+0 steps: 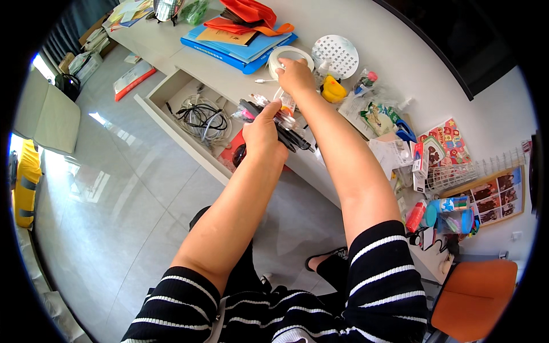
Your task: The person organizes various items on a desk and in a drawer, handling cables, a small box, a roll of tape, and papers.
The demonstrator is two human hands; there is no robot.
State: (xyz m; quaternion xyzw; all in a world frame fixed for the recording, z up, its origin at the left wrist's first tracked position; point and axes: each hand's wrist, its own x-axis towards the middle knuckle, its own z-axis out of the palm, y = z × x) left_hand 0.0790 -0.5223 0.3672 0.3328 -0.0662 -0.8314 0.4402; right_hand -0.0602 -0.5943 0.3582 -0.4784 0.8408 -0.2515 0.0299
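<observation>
Nearest, the left hand is clenched around a bundle of pens above the open drawer; its fingers are hidden. Farther, the right hand rests on a tape roll on the desk; whether it grasps is unclear.

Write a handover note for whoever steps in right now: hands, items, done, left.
Left hand: closed around a bundle of pens and markers, held above the open drawer.
Right hand: resting on the roll of white tape on the white desk; whether it grips it cannot be told.
Nearby: coiled cables lie in the drawer; a yellow rubber duck and a white perforated disc sit beside the tape.
Done: pens gathered in hand.
Left: pens not yet set down; tape still on the desk; drawer still open.
</observation>
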